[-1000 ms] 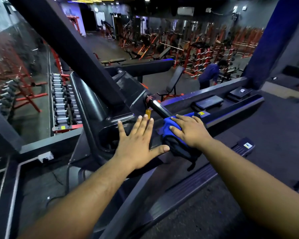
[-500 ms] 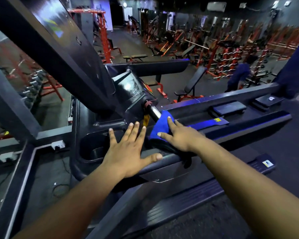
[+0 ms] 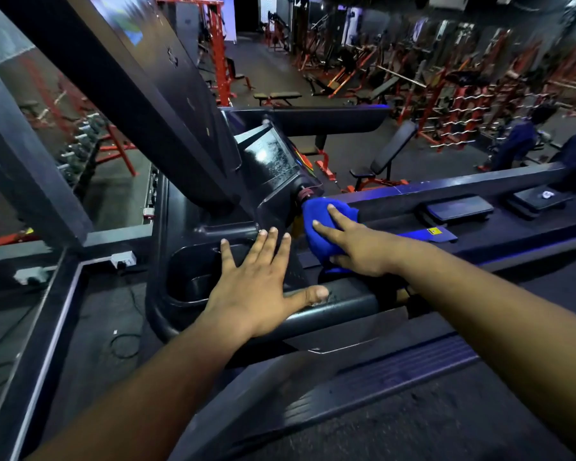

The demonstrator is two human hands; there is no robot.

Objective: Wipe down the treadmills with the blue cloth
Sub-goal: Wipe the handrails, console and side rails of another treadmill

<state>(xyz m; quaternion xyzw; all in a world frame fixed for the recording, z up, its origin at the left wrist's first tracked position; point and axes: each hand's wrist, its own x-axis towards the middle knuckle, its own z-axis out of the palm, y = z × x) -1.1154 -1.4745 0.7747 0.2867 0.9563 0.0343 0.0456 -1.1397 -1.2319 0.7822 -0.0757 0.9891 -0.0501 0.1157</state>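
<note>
**Blue cloth pressed against the console end under the right hand**

Right hand [image 3: 363,251] laid flat on the blue cloth [image 3: 320,234], fingers straight and spread, index and middle fingertips reaching up over the bunched fabric; grip wide, pressing rather than pinching. Cloth wadded beneath the palm and fingers, its upper end touching the red collar [image 3: 306,194] where the handlebar meets the treadmill console [image 3: 273,168]. Most of the cloth showing ahead of and to the left of the fingers, a thin blue edge peeking out below the heel of the palm.

Left hand [image 3: 256,294] just beside it, also flat and wide, holding nothing: fingers fanned over the cup-holder recess [image 3: 193,277] at the console's near left corner, thumb stretched right along the rounded front rail [image 3: 346,304]. Hands close but apart, a strip of dark console between them.

Glossy, smeared display screen [image 3: 268,158] tilted above the cloth. Thick black upright [image 3: 130,94] slanting from the top left corner down to the console, blocking the left of the display. Side rail [image 3: 479,227] running off to the right, carrying a yellow warning sticker [image 3: 434,231] and flat black pads [image 3: 456,209]. Ribbed foot rail [image 3: 379,377] below the forearms. Beyond: adjustable bench [image 3: 389,151], red weight racks [image 3: 463,104], dumbbell rack [image 3: 80,144] far left, a person in blue [image 3: 516,144] bent over at far right.
</note>
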